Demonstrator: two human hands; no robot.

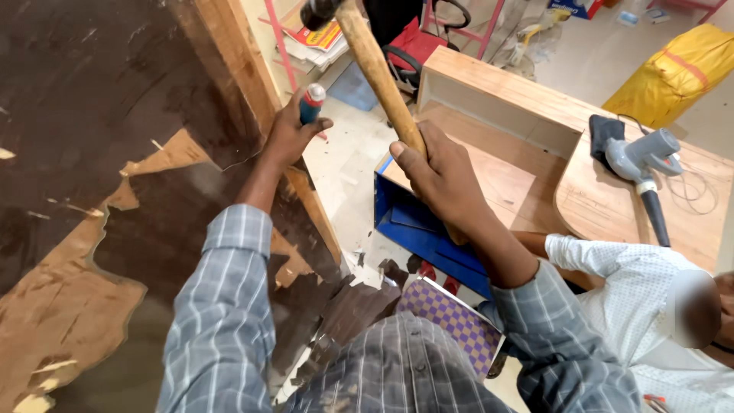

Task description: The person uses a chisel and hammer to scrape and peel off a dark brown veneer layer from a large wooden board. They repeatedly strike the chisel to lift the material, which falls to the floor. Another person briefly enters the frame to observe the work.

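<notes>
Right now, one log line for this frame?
left hand: grips chisel at panel edge | right hand: holds hammer raised | veneer part peeled

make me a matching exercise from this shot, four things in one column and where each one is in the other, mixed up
Things:
1. wooden-handled hammer
2. blue-and-red-handled chisel
3. grey power sander
4. yellow sack

Places:
A. lying on the rounded wooden tabletop
B. on the floor at top right
C. gripped in the right hand
D. gripped in the left hand, against the dark peeling panel

Pairs: 1-C, 2-D, 3-A, 4-B
</notes>
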